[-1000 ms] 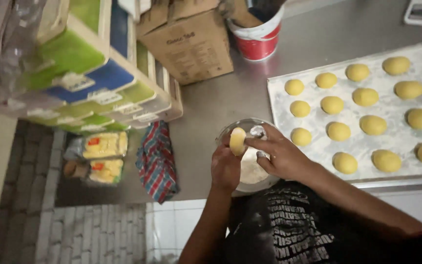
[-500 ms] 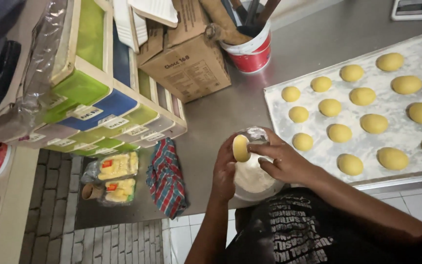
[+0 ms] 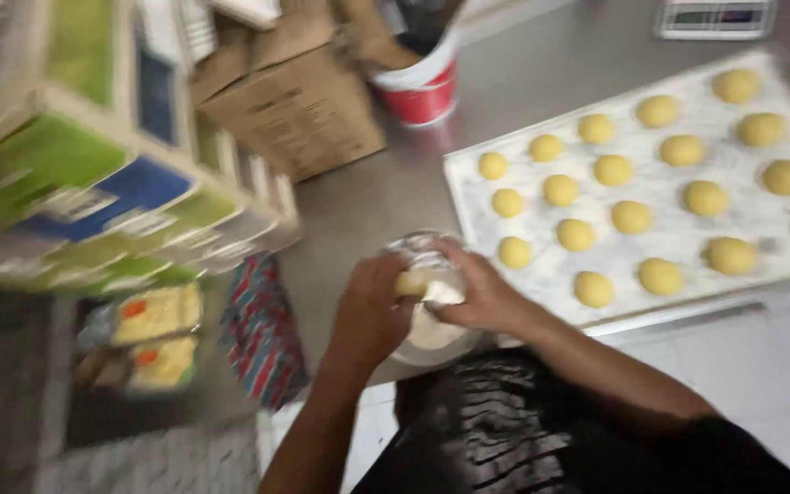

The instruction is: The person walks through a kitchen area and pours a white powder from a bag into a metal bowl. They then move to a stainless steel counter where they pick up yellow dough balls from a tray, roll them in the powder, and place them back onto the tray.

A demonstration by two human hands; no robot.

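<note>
Over the counter edge, both hands meet above a clear bowl point(image 3: 432, 338) of pale flour or filling. Left hand point(image 3: 372, 311) curled around a small yellow dough ball point(image 3: 411, 284); right hand point(image 3: 477, 293) closes in from the other side, fingertips pinching at the ball's top. Frame is blurred, so the exact grip is hard to tell.

Dough looks soft, light, easily dented, probably a bit tacky; best cupped loosely from below, not squeezed. Bowl sits at the very lip of the steel counter point(image 3: 368, 197) and could tip.

Right of the hands: tray point(image 3: 779, 247) lined with floured paper, rows of shaped balls, free space near its front edge. Behind: cardboard box point(image 3: 294, 114), red tub point(image 3: 422, 91). Left: stacked cartons point(image 3: 112, 183). Below: striped cloth point(image 3: 262, 334) hanging at the counter's side.
</note>
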